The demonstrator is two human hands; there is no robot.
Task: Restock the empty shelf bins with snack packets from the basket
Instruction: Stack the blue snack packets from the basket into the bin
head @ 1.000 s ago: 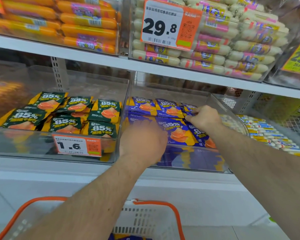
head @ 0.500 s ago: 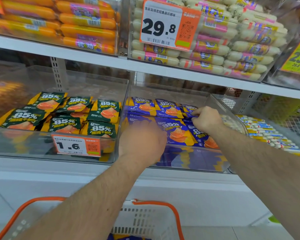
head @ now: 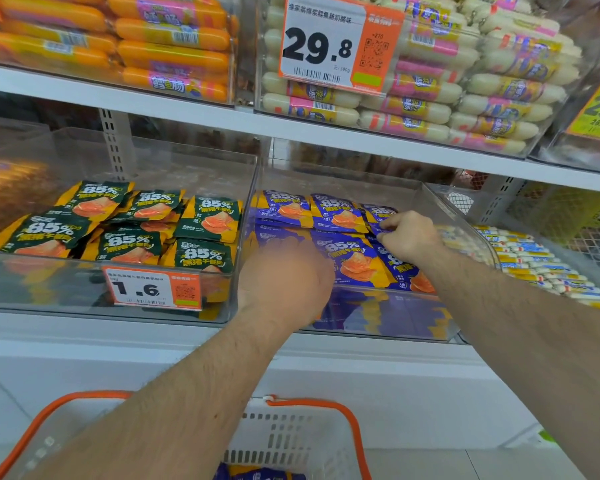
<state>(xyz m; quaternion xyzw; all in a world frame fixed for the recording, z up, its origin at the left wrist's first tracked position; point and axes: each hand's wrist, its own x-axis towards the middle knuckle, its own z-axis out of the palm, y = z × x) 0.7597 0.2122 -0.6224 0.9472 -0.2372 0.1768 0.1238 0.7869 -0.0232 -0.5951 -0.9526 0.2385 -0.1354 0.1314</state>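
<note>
Centre-right clear bin (head: 465,216) holds purple packets (head: 347,258); right hand (head: 407,237) pinches one at back. Left hand (head: 284,282) blurred over bin front, grip unclear. Centre-left bin (head: 243,202): green packets (head: 129,233). Basket (head: 291,434), bottom of frame: purple packets.

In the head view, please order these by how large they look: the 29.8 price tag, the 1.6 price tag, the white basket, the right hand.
1. white basket, though partly hidden by the arms
2. 29.8 price tag
3. 1.6 price tag and right hand: they look alike, so I do not rank them.
</note>
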